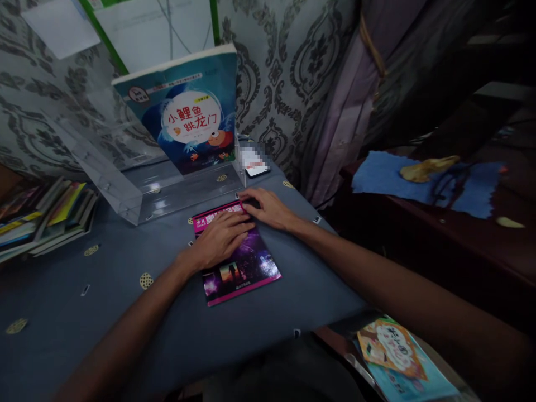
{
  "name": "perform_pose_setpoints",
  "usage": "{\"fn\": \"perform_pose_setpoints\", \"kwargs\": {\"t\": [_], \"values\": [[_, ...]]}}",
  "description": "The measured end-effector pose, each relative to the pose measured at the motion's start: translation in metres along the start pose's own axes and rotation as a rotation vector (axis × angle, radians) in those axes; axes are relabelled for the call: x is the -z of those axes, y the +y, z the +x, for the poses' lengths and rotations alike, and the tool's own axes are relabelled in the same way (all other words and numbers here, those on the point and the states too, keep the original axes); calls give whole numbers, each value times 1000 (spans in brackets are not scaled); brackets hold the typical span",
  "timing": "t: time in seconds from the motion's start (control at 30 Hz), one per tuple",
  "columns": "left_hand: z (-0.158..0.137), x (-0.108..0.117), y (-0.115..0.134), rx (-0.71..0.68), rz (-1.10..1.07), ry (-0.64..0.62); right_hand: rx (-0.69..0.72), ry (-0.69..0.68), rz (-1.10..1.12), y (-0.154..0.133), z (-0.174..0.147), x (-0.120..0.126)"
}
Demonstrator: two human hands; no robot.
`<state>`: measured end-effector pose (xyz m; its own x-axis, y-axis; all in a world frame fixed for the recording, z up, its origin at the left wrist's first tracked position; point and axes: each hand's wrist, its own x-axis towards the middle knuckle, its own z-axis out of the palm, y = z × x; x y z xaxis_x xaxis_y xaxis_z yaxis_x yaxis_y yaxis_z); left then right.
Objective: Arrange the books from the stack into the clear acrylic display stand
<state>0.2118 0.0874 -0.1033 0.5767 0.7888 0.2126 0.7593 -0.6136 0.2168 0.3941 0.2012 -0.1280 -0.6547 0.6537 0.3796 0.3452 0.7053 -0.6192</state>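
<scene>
A purple and pink children's book [255, 276] lies closed and face up on the cloth-covered table, slightly turned. Across the upper middle of its cover my left hand [220, 237] rests flat, fingers stretched out, hiding part of the title. My right hand [268, 207] is at the book's top right corner, its fingers extended past the edge and the thumb apart from them. Just beyond, a clear acrylic book stand [184, 195] holds a blue picture book [192, 120] with a fish on its cover, leaning upright at the stand's right end.
Several books [46, 215] lie stacked at the left. A phone-like item [256, 162] rests behind the stand's right side. On a dark red surface at the right are a blue cloth [385, 178] and a yellowish object [427, 169]. Another picture book [402, 357] lies low, below the table edge.
</scene>
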Motion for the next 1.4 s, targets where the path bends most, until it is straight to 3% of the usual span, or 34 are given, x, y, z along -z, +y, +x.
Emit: {"fn": "perform_pose_setpoints", "kwargs": {"t": [0.33, 0.5, 0.73, 0.9, 1.2, 1.4], "values": [[-4, 0, 22, 32, 59, -42, 59, -23, -98, 3, -2, -3], [-20, 2, 41, -2, -5, -104, 167, -117, -147, 0, -17, 0], [-28, -1, 58, -41, 56, -84, 192, -152, -187, -7, -40, -4], [-43, 1, 73, -129, 0, -91, 197, -167, -182, -24, -66, -1], [-56, 2, 87, -175, 107, -9, 190, -108, -214, -56, -121, 14], [-90, 5, 103, -85, 255, 81, 320, -56, -326, -82, -166, 13]]}}
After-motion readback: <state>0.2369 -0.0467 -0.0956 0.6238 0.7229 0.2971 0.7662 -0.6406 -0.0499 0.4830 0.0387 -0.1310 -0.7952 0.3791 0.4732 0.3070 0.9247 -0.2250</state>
